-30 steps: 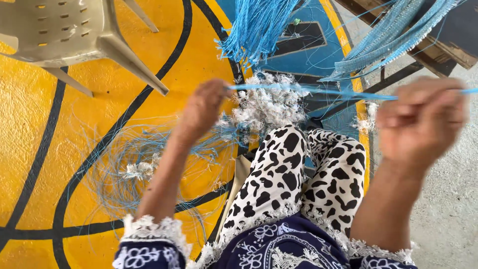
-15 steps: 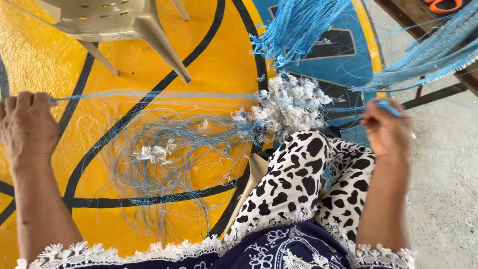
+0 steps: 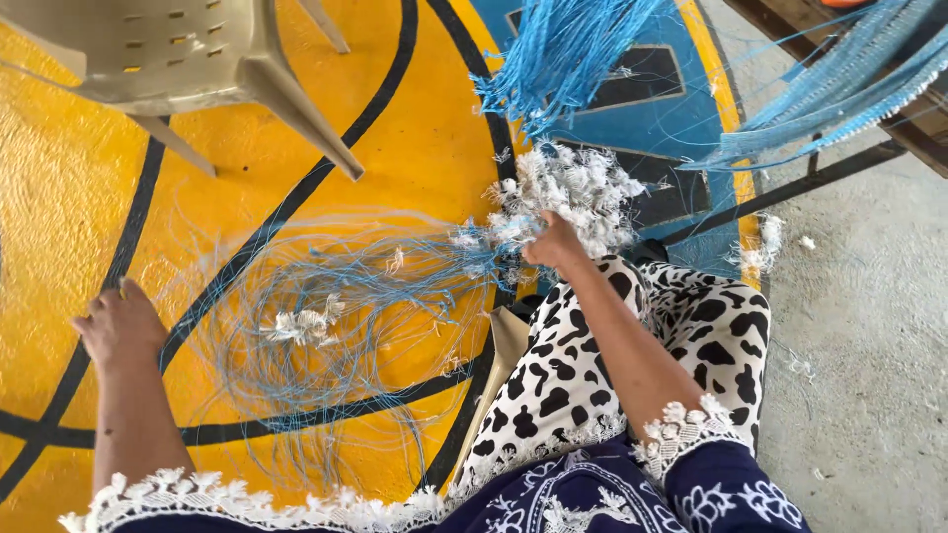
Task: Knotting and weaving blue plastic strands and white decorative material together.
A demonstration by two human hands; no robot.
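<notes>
**Right hand now at the white bundle**

Reaching across with right hand (image 3: 553,242), fingers closed into the white tuft bundle (image 3: 578,192) above the knee. Left hand (image 3: 120,326) pulled out wide, fingers curled shut, grip unclear. Blue line (image 3: 326,326) now slack, looped on the yellow floor (image 3: 79,197).

The fishing line (image 3: 326,326) is thin, pale blue and translucent; it lies slack in broad overlapping loops and tangles on the yellow part of the painted floor, spread between the two hands; small white knotted tufts (image 3: 301,324) sit here and there along the strands; the strands draw together toward the upper right into a dense white cluster of tufts (image 3: 583,192), bunched and fluffy, lying near the edge of the blue part of the floor; the right hand (image 3: 551,245) pinches the line at that cluster's lower edge.
</notes>
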